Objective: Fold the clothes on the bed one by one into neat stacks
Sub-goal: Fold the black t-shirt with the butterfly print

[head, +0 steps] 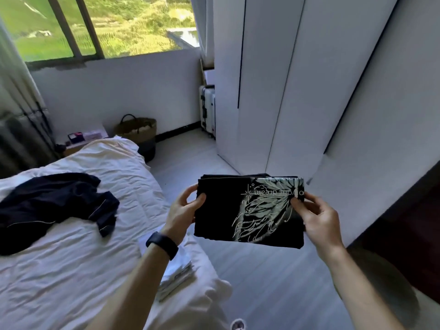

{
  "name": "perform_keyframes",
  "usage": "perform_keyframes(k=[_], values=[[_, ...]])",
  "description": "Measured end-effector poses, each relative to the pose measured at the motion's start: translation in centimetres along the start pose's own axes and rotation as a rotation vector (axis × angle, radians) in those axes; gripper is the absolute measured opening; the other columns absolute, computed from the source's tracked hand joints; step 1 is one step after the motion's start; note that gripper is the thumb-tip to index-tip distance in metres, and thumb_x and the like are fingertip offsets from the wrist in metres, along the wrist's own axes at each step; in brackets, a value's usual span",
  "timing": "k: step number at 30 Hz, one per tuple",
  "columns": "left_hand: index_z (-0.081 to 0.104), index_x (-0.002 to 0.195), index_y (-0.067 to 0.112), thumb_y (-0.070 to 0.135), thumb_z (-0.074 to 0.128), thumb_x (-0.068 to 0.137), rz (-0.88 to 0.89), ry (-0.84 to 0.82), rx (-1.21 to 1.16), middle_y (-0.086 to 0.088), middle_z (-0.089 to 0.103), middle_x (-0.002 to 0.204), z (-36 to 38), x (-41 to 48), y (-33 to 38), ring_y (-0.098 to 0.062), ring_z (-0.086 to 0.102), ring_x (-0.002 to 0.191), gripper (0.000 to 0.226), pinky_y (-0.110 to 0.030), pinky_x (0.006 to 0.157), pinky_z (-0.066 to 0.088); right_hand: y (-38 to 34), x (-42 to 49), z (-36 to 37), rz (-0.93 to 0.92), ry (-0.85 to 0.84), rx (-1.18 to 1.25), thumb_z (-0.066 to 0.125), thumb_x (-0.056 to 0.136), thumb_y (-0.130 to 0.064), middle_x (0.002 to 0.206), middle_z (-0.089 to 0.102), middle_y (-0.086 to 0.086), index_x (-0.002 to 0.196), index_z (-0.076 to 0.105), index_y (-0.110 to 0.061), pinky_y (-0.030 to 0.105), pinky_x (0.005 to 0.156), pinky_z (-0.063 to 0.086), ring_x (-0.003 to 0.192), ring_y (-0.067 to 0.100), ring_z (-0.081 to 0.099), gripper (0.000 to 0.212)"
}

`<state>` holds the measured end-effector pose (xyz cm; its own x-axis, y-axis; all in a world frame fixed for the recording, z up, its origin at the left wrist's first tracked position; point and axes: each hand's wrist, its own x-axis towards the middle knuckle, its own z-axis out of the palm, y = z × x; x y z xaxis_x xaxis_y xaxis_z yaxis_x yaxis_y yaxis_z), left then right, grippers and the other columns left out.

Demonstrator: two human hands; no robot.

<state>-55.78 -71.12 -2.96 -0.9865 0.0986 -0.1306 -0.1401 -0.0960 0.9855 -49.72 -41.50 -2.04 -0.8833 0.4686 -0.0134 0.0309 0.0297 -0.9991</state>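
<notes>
Left hand (184, 210) and right hand (316, 216) grip a folded black shirt (228, 215), its upside-down print partly reading "your dream", beyond the bed's (71, 270) right edge.

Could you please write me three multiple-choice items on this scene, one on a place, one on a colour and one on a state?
1. Where is the folded black shirt? A) on a shelf B) held up in both hands C) in a drawer
2. What colour is its print? A) white B) red C) yellow
3. How does the dark garment on the bed lie? A) neatly folded B) on a hanger C) unfolded and crumpled
Answers: 1 B, the left hand and the right hand grip its two ends; 2 A, pale lines show on the black cloth; 3 C, it sprawls loose on the white sheet.
</notes>
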Motion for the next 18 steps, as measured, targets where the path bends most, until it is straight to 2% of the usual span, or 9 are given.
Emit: perform_keyframes(k=[7, 12, 14, 17, 18], values=[[0.067, 0.115, 0.024, 0.021, 0.065, 0.097, -0.113, 0.231, -0.105, -0.002, 0.068, 0.075, 1.3, 8.1, -3.1, -0.011, 0.06, 0.054, 0.019, -0.021, 0.049, 0.048, 2.6, 12.0, 4.2, 0.097, -0.155, -0.073, 0.077, 0.089, -0.02, 0.1, 0.078, -0.002, 0.105, 0.074, -0.024, 0.046, 0.099, 0.056, 0.099, 0.022, 0.074, 0.017], [0.066, 0.11, 0.025, 0.02, 0.063, 0.097, -0.162, 0.376, -0.147, 0.004, 0.068, 0.068, 1.8, 12.6, -4.4, -0.009, 0.061, 0.053, 0.014, -0.019, 0.048, 0.047, 4.4, 19.3, 7.9, 0.154, -0.29, -0.113, 0.075, 0.091, -0.016, 0.102, 0.077, 0.001, 0.109, 0.072, -0.019, 0.039, 0.097, 0.055, 0.101, 0.022, 0.073, 0.019], [0.065, 0.114, 0.02, 0.016, 0.061, 0.098, -0.188, 0.453, -0.172, 0.005, 0.066, 0.063, 1.4, 13.7, -5.5, -0.005, 0.058, 0.048, 0.016, -0.016, 0.046, 0.044, 5.4, 21.9, 9.9, 0.179, -0.366, -0.141, 0.075, 0.091, -0.014, 0.102, 0.077, 0.001, 0.112, 0.072, -0.016, 0.032, 0.093, 0.056, 0.098, 0.017, 0.073, 0.021], [0.062, 0.121, 0.012, 0.012, 0.059, 0.1, -0.234, 0.603, -0.225, 0.007, 0.063, 0.056, 0.4, 14.9, -7.7, -0.002, 0.054, 0.044, 0.022, -0.014, 0.044, 0.042, 7.3, 25.8, 13.8, 0.205, -0.528, -0.2, 0.073, 0.092, -0.01, 0.098, 0.076, -0.001, 0.109, 0.07, -0.016, 0.014, 0.078, 0.056, 0.082, 0.002, 0.073, 0.019], [0.062, 0.122, 0.012, 0.012, 0.059, 0.1, -0.251, 0.656, -0.244, 0.007, 0.062, 0.054, 0.3, 15.2, -8.5, -0.001, 0.053, 0.043, 0.022, -0.014, 0.043, 0.041, 8.1, 27.1, 15.3, 0.213, -0.588, -0.228, 0.073, 0.092, -0.009, 0.098, 0.076, 0.0, 0.11, 0.07, -0.015, 0.014, 0.075, 0.057, 0.08, 0.002, 0.072, 0.019]])
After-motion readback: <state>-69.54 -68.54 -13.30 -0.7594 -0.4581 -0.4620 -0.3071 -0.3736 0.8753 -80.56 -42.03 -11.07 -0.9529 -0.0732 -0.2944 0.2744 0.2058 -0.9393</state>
